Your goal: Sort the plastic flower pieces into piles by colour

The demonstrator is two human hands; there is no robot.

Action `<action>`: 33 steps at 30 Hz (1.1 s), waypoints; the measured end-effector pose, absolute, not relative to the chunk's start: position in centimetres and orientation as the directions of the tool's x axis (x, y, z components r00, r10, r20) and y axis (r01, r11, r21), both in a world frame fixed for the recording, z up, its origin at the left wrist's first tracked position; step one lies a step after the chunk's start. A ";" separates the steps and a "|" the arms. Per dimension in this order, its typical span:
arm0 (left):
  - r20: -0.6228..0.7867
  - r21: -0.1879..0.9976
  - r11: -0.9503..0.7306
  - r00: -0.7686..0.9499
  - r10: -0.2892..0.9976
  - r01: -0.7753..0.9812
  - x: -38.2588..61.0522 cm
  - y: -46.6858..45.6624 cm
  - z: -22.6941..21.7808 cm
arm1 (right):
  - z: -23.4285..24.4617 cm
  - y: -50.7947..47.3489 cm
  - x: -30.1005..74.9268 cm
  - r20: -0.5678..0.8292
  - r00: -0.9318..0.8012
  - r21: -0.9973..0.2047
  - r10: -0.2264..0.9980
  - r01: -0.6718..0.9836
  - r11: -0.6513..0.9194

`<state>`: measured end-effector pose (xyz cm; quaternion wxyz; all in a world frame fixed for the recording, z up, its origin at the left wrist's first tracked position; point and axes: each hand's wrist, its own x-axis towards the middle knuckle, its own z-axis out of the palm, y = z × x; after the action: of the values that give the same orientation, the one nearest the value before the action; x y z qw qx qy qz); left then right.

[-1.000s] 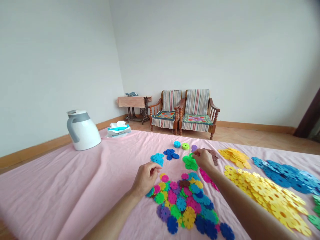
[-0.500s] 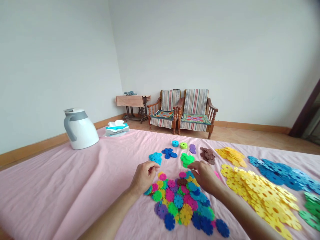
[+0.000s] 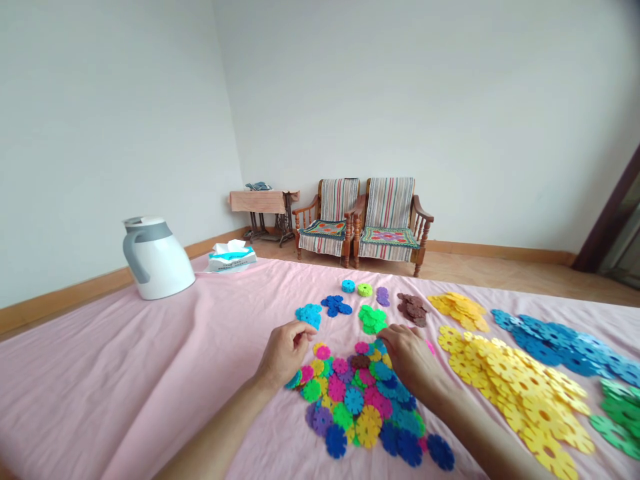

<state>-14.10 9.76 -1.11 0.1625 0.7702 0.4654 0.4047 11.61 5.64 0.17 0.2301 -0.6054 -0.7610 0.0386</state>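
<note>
A mixed heap of flower-shaped plastic discs (image 3: 354,401) in many colours lies on the pink cloth between my forearms. My left hand (image 3: 286,352) is closed, fingertips pressed together, at the heap's upper left and just below a small light-blue disc pile (image 3: 308,315). Whether it holds a disc is hidden. My right hand (image 3: 414,357) has its fingers bent down and closed over the heap's upper right edge, beside a teal disc. What is in its fingers, if anything, cannot be made out. Right above it lies a bright green disc pile (image 3: 373,319).
Sorted disc piles lie beyond and to the right: dark blue (image 3: 336,306), brown (image 3: 413,309), a large yellow one (image 3: 520,383) and a long blue one (image 3: 560,343). A white jug (image 3: 163,263) and a tissue box (image 3: 231,257) stand at the left. Two wooden chairs (image 3: 387,237) stand behind.
My right hand's fingers have bent further down and drawn together at the heap's edge. The left hand stays nearly in place. The whole view has shifted slightly.
</note>
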 end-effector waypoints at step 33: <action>0.305 0.715 -0.167 -0.088 0.948 0.679 -14.5 14.3 -0.2 | -2.0 -2.6 13.3 0.401 0.078 -0.655 0.913 0.721 0.226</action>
<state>-14.46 14.26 -0.17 0.1703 0.6535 0.6223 0.3957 13.30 -2.63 -1.98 0.4072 -0.6108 -0.6688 0.1176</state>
